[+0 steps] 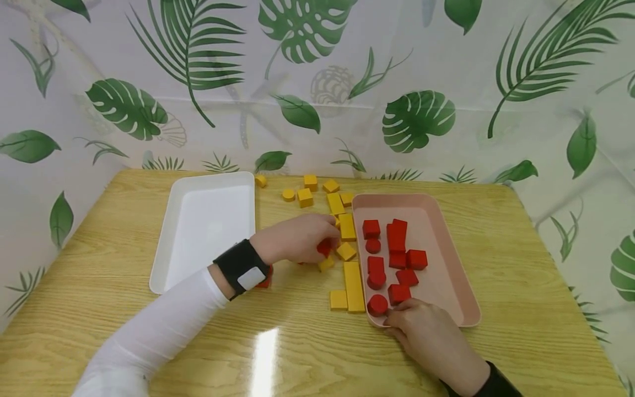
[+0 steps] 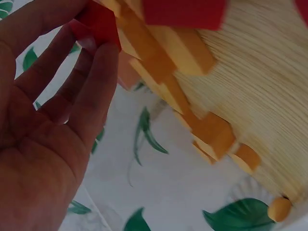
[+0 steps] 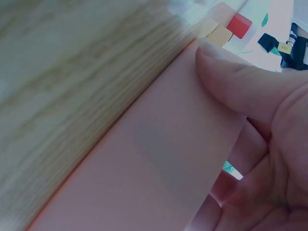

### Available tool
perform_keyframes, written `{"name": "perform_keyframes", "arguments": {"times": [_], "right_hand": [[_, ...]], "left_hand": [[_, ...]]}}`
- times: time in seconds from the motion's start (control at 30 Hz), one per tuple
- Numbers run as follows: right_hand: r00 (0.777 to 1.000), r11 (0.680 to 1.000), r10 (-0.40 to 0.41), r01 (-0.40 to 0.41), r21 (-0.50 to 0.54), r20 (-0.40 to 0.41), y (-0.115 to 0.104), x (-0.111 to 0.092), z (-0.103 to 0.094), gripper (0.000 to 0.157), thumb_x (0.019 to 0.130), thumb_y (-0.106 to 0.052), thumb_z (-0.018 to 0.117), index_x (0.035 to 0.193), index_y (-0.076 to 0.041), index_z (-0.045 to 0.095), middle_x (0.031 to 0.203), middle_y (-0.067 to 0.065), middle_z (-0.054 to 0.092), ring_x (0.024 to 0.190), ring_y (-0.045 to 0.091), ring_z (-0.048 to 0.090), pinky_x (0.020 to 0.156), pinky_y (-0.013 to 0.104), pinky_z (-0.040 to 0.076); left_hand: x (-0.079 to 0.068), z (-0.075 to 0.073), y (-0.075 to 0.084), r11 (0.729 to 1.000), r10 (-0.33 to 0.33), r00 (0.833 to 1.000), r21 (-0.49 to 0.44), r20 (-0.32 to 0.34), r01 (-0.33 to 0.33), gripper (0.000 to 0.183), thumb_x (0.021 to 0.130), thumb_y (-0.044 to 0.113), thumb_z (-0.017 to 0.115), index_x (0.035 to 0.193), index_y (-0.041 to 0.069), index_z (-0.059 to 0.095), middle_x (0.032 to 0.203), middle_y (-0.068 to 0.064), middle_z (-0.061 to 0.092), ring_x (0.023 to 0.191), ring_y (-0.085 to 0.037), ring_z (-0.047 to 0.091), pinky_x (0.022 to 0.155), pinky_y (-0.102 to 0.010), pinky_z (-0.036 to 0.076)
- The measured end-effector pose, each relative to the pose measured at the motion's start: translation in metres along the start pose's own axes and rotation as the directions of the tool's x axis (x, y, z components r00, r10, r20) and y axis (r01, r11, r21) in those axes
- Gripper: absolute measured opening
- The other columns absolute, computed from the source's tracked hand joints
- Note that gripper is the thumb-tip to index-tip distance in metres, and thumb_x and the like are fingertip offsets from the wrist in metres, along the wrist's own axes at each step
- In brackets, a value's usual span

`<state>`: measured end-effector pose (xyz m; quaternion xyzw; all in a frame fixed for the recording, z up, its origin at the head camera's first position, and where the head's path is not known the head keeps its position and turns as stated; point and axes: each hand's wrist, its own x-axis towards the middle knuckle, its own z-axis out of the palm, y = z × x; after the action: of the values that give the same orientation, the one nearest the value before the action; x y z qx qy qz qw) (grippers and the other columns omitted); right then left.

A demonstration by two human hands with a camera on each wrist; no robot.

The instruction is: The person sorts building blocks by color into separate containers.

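Note:
In the head view my left hand is above the middle of the table, pinching a red block between thumb and fingers. The left wrist view shows that block at the fingertips. Yellow blocks lie right beside and under this hand. My right hand grips the near rim of a pink tray, its thumb against the outer wall and the fingers on the inner side. Several red blocks of various shapes sit in the tray's left half.
A white tray stands to the left on the wooden table. Another red block lies partly hidden behind the left wrist. More yellow pieces are scattered toward the back. A leaf-patterned cloth hangs behind the table.

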<state>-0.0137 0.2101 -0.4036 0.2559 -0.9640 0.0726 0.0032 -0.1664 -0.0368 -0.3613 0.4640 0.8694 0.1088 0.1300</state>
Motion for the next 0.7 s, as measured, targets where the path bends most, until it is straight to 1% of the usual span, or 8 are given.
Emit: {"name": "perform_keyframes", "arguments": {"times": [0.1,0.17,0.23,0.3,0.4,0.53,0.63,0.7], "right_hand": [[1.000,1.000,-0.015,0.015,-0.002,-0.005,0.000,0.000,-0.002,0.010,0.073,-0.027,0.072,0.071,-0.027,0.063,0.078,-0.009,0.059,0.072,0.010,0.056,0.060,0.029,0.047],[1.000,1.000,-0.022,0.022,-0.004,-0.008,0.001,0.000,-0.003,0.010,0.073,-0.027,0.072,0.072,-0.027,0.062,0.079,-0.008,0.060,0.073,0.011,0.057,0.060,0.029,0.048],[1.000,1.000,-0.019,0.019,-0.002,-0.006,0.001,0.000,-0.003,0.009,0.073,-0.027,0.072,0.073,-0.027,0.063,0.080,-0.008,0.060,0.074,0.011,0.057,0.062,0.030,0.048],[1.000,1.000,-0.018,0.018,0.003,-0.005,0.001,0.000,-0.003,0.008,0.073,-0.027,0.072,0.074,-0.026,0.065,0.080,-0.008,0.060,0.075,0.011,0.057,0.062,0.030,0.048],[1.000,0.999,-0.029,0.029,0.016,-0.009,0.002,0.000,-0.002,0.008,0.073,-0.026,0.072,0.074,-0.027,0.065,0.078,-0.009,0.059,0.074,0.010,0.056,0.062,0.030,0.048],[0.999,0.999,-0.044,0.045,0.029,-0.021,0.003,-0.001,0.000,0.008,0.073,-0.025,0.072,0.074,-0.026,0.065,0.077,-0.010,0.058,0.071,0.010,0.055,0.059,0.029,0.047],[0.999,0.998,-0.044,0.045,0.035,-0.032,0.004,-0.001,0.000,0.008,0.073,-0.024,0.073,0.073,-0.027,0.065,0.077,-0.010,0.059,0.071,0.010,0.055,0.059,0.029,0.047],[0.998,0.998,-0.044,0.045,0.037,-0.039,0.004,-0.001,-0.001,0.009,0.072,-0.024,0.073,0.073,-0.027,0.064,0.077,-0.010,0.058,0.071,0.010,0.055,0.059,0.029,0.047]], "left_hand": [[0.017,0.001,0.021,0.996,0.089,0.995,0.013,-0.045,-0.089,0.020,0.079,0.019,0.067,0.099,0.015,0.065,0.092,0.004,0.050,0.085,-0.011,0.046,0.076,-0.019,0.037],[0.029,0.002,0.031,0.992,0.128,0.990,0.026,-0.064,-0.126,0.021,0.080,0.021,0.068,0.100,0.015,0.065,0.093,0.004,0.049,0.085,-0.010,0.046,0.076,-0.017,0.036],[0.042,0.006,0.038,0.989,0.146,0.987,0.037,-0.074,-0.144,0.023,0.080,0.022,0.068,0.102,0.016,0.065,0.093,0.004,0.048,0.085,-0.009,0.045,0.076,-0.016,0.035],[0.052,0.011,0.042,0.990,0.139,0.988,0.044,-0.062,-0.137,0.024,0.081,0.023,0.067,0.104,0.017,0.065,0.093,0.005,0.048,0.085,-0.008,0.044,0.076,-0.015,0.035],[0.063,0.020,0.046,0.993,0.115,0.993,0.029,-0.022,-0.114,0.025,0.082,0.023,0.065,0.106,0.018,0.064,0.094,0.006,0.047,0.085,-0.007,0.044,0.075,-0.014,0.035],[0.070,0.027,0.048,0.995,0.103,0.995,-0.010,0.000,-0.103,0.024,0.083,0.024,0.065,0.106,0.018,0.063,0.093,0.007,0.048,0.085,-0.007,0.044,0.073,-0.013,0.035],[0.074,0.028,0.050,0.994,0.104,0.995,-0.019,-0.011,-0.104,0.022,0.083,0.022,0.064,0.104,0.019,0.063,0.092,0.006,0.048,0.084,-0.007,0.044,0.072,-0.013,0.035],[0.076,0.026,0.051,0.995,0.098,0.995,-0.019,-0.006,-0.098,0.021,0.083,0.019,0.063,0.104,0.018,0.063,0.092,0.006,0.048,0.083,-0.007,0.044,0.071,-0.013,0.036]]}}
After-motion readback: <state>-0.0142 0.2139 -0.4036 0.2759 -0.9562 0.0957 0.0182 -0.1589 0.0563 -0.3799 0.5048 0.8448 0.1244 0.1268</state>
